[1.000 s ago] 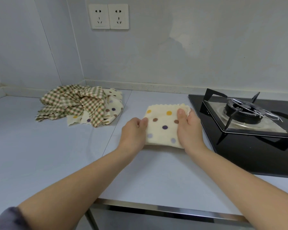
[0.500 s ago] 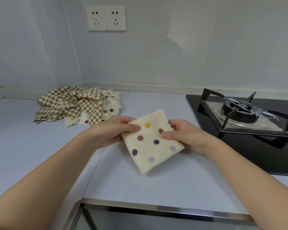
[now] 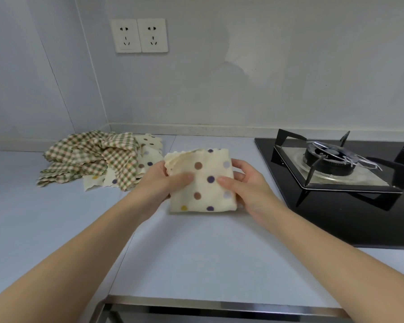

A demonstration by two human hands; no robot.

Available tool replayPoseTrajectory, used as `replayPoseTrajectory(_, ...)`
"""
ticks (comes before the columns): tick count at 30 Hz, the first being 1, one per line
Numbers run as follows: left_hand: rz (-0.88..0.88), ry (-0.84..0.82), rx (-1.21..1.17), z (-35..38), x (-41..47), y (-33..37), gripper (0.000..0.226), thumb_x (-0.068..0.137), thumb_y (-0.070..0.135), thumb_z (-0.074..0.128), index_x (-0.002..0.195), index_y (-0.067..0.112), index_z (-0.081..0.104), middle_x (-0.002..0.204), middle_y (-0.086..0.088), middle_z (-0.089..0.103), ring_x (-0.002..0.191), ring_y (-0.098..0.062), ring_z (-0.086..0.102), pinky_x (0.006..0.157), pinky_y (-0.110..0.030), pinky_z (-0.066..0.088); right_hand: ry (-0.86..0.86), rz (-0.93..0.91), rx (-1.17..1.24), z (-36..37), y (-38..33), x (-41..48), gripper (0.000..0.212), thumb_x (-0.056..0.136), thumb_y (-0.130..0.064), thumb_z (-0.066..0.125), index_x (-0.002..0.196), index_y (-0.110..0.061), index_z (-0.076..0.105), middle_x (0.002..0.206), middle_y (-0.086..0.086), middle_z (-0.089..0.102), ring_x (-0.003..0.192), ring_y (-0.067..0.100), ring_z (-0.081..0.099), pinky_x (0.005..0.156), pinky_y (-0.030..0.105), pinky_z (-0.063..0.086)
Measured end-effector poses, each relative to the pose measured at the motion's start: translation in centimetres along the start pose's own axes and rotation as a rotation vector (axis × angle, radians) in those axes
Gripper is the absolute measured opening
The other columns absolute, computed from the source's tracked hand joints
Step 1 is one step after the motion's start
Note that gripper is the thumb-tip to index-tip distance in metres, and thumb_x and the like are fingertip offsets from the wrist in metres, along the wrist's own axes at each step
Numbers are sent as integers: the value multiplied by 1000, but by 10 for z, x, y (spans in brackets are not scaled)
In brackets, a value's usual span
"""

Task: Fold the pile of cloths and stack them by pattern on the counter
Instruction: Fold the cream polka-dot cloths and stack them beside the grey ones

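both hands on folded dotted cloth [image 3: 204,183], held mid-desk just above desk [image 3: 196,257]. left hand [image 3: 160,183] pinches left edge, thumb on top, fingers curled under. right hand [image 3: 247,187] grips right edge same way. pile of checked and dotted cloths [image 3: 98,159] sits unfolded at back left, near wall. gas stove [image 3: 331,164] on right, wall sockets [image 3: 139,35] above.

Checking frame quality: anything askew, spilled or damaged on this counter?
Nothing spilled or damaged. The folded cream polka-dot cloth, gripped by the left hand and right hand, has loose layers splaying at its top-left corner. The heap of green checked and dotted cloths beside it lies jumbled, unfolded.
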State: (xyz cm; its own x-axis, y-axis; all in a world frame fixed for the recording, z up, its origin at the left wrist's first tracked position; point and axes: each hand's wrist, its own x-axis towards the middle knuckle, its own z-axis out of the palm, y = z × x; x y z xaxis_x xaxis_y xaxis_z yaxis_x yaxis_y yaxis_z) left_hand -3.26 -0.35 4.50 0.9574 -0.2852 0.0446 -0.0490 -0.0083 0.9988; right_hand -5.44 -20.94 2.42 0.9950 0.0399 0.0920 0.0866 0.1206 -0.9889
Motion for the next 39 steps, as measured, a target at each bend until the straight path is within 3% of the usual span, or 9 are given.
replayPoseTrajectory(4, 31, -82, 169, -16, -2, 21, 26, 72, 29, 72, 97, 21, 69, 88, 3, 73, 81, -13, 68, 66, -22, 55, -11, -252, -225, 0, -2, -2, 49, 79, -11, 75, 117, -31, 52, 91, 16, 68, 83, 34, 65, 76, 43, 53)
replayPoseTrajectory(8, -13, -268, 356, -14, -11, 41, 42, 70, 39, 73, 109, 23, 69, 99, -2, 74, 88, -16, 71, 68, -24, 55, -136, -398, -397, 6, 1, -9, 55, 80, -10, 71, 123, -35, 48, 82, 5, 63, 79, 27, 58, 77, 35, 47)
replayPoseTrajectory(11, 84, -105, 554, 3, -12, 41, 17, 81, 34, 74, 92, 22, 72, 80, 1, 74, 71, -14, 69, 66, -32, 55, -173, -471, -448, 9, -2, -12, 51, 83, -9, 70, 119, -36, 47, 82, -1, 63, 77, 25, 56, 76, 34, 46)
replayPoseTrajectory(14, 259, 67, 566, 8, -8, 36, 8, 85, 27, 70, 80, 20, 70, 60, 6, 63, 56, -8, 57, 57, -30, 46, -162, -497, -410, 8, -2, -10, 33, 83, -14, 69, 105, -32, 52, 87, -5, 61, 81, 21, 58, 72, 34, 47)
replayPoseTrajectory(18, 347, 76, 482, 3, -7, 32, 10, 89, 20, 66, 81, 23, 69, 68, -2, 66, 63, -12, 59, 61, -35, 48, -184, -444, -477, 2, -2, -7, 12, 82, -22, 67, 86, -25, 57, 78, -11, 53, 73, 11, 50, 66, 24, 40)
replayPoseTrajectory(24, 440, 96, 444, 4, -5, 30, 15, 90, 16, 64, 79, 25, 68, 69, 10, 60, 65, -6, 54, 58, -27, 46, -346, -332, -613, -1, 0, -7, 12, 83, -29, 70, 95, -29, 68, 103, -4, 62, 93, 12, 63, 77, 29, 51)
replayPoseTrajectory(29, 504, 139, 472, -1, -6, 31, 19, 90, 13, 64, 78, 26, 67, 69, 10, 61, 65, -5, 55, 58, -32, 49, -287, -305, -625, -7, -2, -4, 18, 86, -20, 71, 72, -32, 72, 79, -17, 59, 65, 4, 53, 62, 17, 40)
replayPoseTrajectory(34, 515, 172, 481, 0, -6, 28, 19, 90, 13, 63, 77, 27, 66, 71, 3, 63, 64, -3, 55, 58, -21, 46, -246, -310, -573, -7, -1, -4, 15, 86, -21, 70, 71, -24, 71, 80, -14, 62, 71, 10, 60, 64, 24, 47)
replayPoseTrajectory(39, 471, 217, 426, 2, 1, 25, 18, 90, 13, 63, 79, 27, 66, 70, 16, 64, 65, 1, 58, 59, -13, 46, -197, -311, -410, -4, -2, 0, 20, 81, -29, 70, 77, -10, 71, 84, 4, 66, 79, 29, 66, 76, 55, 54)
